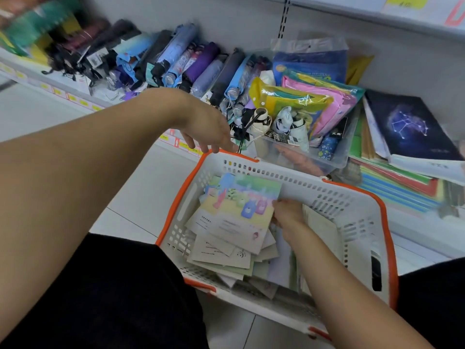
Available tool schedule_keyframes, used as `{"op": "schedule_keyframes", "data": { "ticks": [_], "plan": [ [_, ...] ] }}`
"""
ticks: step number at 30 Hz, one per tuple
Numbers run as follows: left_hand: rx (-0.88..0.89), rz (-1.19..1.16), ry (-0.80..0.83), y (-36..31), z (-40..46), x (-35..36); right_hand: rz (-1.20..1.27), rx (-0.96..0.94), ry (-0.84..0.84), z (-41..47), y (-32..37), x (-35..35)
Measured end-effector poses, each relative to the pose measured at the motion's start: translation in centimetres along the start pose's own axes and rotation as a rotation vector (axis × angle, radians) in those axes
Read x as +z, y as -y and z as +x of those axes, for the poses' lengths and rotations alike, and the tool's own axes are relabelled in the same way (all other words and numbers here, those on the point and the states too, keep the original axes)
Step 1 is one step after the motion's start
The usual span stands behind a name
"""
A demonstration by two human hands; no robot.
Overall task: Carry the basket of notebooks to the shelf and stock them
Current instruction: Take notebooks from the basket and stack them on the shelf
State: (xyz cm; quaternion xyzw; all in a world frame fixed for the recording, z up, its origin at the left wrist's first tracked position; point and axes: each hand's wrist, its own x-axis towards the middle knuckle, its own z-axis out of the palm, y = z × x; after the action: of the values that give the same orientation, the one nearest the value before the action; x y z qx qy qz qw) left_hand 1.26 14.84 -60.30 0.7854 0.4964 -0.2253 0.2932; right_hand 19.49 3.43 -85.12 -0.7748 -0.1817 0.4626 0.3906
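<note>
Left hand (206, 127) above basket (362, 202) rim.

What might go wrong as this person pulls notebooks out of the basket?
The right hand grips the pastel notebook atop a loose pile, so lifting it may drag others askew. The basket sits tilted by the person's knees and might tip. The stack under the constellation notebook already leans.

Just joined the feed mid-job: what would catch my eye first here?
The white basket with orange rim sits on the floor at centre, full of loose notebooks. The right hand grips a pastel notebook inside it, while the left hand hovers over the far rim. Behind, folded umbrellas crowd the low shelf.
</note>
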Motion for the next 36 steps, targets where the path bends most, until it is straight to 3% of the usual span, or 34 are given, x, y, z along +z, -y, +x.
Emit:
{"op": "schedule_keyframes", "data": {
  "ticks": [3,5,8,10,12,14,16,18,22,24,28,32,33,36],
  "plan": [
    [-0.056,0.083,0.003,-0.3,-0.2,0.1,0.130,-0.079,0.014,-0.6,2.9,-2.6],
    [-0.115,0.062,-0.008,-0.2,-0.2,0.0,0.345,-0.162,0.155,-1.6,5.5,-3.6],
    [-0.038,-0.191,-0.034,-0.1,-0.6,-0.1,0.700,-0.233,0.369,-4.1,9.9,-2.9],
    [0.050,-0.387,-0.099,-0.4,-0.8,-0.4,0.791,-0.201,0.363,-4.9,11.1,-1.8],
    [0.039,-0.374,-0.255,-0.5,-1.2,-1.0,0.593,-0.151,0.240,-4.3,10.2,-0.7],
    [-0.007,-0.277,-0.410,-0.3,-1.1,-1.6,0.046,-0.139,0.054,-2.1,6.8,0.2],
    [-0.062,-0.201,-0.466,0.3,-1.0,-1.7,-0.331,-0.096,0.068,-1.1,3.2,1.0],
    [-0.092,-0.186,-0.451,1.0,-0.7,-1.6,-0.358,-0.134,0.093,-0.4,0.8,1.9],
    [-0.098,-0.170,-0.404,1.6,-0.7,-1.6,-0.380,-0.289,-0.081,-0.2,0.2,2.5],
    [-0.115,-0.143,-0.396,1.9,-0.8,-1.7,-0.388,-0.316,-0.087,0.3,0.4,2.2],
    [-0.153,-0.096,-0.412,2.3,-0.6,-1.7,-0.241,-0.440,-0.085,0.6,2.4,0.2],
    [-0.148,-0.105,-0.444,2.3,-1.3,-1.8,0.246,-0.667,0.000,-2.1,8.9,-3.7],
    [-0.114,-0.241,-0.433,2.3,-1.3,-1.8,0.392,-0.655,0.028,-3.1,11.3,-4.5],
    [0.151,-0.949,-0.301,1.6,-1.7,-2.0,0.662,-0.567,0.048,-4.4,18.3,-5.3]
  ]
}}
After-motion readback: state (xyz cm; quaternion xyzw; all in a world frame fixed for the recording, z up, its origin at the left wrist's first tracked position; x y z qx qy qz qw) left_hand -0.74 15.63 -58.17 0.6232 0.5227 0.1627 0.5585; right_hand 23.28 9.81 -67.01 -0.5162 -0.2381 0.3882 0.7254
